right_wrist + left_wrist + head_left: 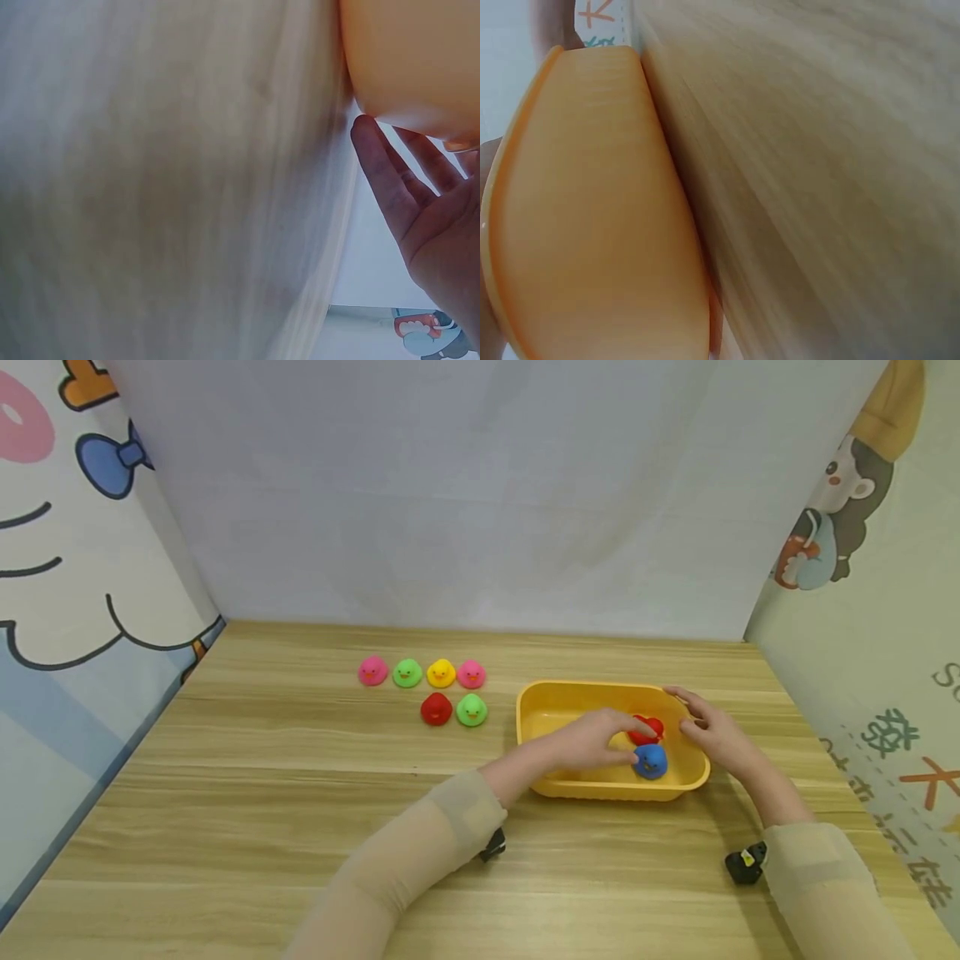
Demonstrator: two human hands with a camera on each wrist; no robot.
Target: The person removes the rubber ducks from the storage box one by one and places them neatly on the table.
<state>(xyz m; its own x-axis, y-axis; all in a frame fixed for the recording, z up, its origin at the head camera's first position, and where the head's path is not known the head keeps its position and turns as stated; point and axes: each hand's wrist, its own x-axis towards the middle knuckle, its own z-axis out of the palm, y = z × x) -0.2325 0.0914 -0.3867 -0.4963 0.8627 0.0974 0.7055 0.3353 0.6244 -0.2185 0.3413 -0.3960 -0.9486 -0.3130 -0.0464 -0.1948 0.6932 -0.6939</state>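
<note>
A yellow plastic basin (547, 693) stands on the right part of the table, with a blue rubber duck (654, 762) and a red rubber duck (654, 723) inside. My left hand (596, 739) reaches over the front rim into it. Its thumb tip is at the blue duck's left side, while its extended fingers lie over the red duck and partly cover it. At the basin's right end, my right hand (716, 735) holds the rim, thumb on the inner side and fingers outside. In the right wrist view, those fingers (386, 176) lie against the outer wall.
Left of the basin, a back row holds two pink ducks (372, 671) (472, 674), a green duck (407, 673) and a yellow duck (441, 673). Before it sit a red duck (436, 709) and another green duck (472, 710). A white backdrop (465, 510) rises behind the table.
</note>
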